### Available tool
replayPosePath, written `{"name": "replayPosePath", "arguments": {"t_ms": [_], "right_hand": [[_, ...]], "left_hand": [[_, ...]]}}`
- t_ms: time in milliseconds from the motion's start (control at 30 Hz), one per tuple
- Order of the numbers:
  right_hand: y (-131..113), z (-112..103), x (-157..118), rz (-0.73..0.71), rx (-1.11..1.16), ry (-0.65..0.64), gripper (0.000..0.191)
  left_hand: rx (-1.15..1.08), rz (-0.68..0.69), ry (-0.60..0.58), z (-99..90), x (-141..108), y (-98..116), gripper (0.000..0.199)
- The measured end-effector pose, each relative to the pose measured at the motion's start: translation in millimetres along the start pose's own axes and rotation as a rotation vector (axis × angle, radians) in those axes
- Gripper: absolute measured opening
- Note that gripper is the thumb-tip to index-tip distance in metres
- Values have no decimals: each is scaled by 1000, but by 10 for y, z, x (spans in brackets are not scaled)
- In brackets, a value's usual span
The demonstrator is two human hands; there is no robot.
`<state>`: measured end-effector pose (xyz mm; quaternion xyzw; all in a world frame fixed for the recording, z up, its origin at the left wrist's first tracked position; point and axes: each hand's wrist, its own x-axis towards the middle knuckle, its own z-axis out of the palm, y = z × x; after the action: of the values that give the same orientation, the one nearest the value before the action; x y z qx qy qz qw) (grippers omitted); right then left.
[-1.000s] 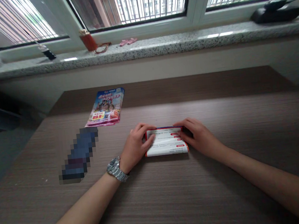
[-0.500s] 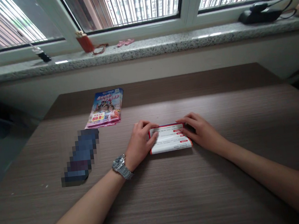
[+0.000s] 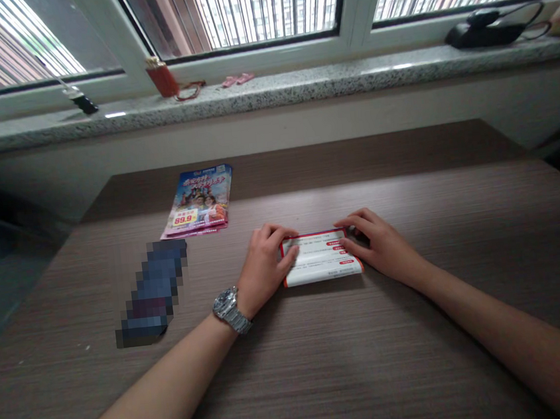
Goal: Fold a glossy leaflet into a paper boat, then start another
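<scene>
A folded flyer (image 3: pixel 316 259), white with red labels and a red and purple rim, lies in front of me on the table. My left hand (image 3: pixel 265 261), with a metal watch on its wrist, grips the left end: the thumb rests on top and the fingers curl over the far edge. At the right end, my right hand (image 3: pixel 382 245) has its thumb on the paper and its forefinger bent at the far corner. The near edge of the flyer bows up slightly from the table. The undersides of the fingers are hidden.
A stack of colourful flyers (image 3: pixel 202 201) lies at the back left of the wooden table (image 3: pixel 308 380). Nearer me is a dark, pixelated flat object (image 3: pixel 153 293). On the stone windowsill (image 3: pixel 327 83) are a red case (image 3: pixel 163 80), pink items (image 3: pixel 238 80) and a black device (image 3: pixel 481 31).
</scene>
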<state>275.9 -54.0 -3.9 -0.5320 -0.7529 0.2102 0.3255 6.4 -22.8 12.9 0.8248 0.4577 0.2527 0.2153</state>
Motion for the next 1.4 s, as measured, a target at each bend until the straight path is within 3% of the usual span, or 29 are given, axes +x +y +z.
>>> {"name": "replayPosePath", "arguments": {"t_ms": [1400], "right_hand": [[-52,-52,23,78,1,-25,15]], "left_hand": [[-2,-37,27,-10,-9,32,21]]}}
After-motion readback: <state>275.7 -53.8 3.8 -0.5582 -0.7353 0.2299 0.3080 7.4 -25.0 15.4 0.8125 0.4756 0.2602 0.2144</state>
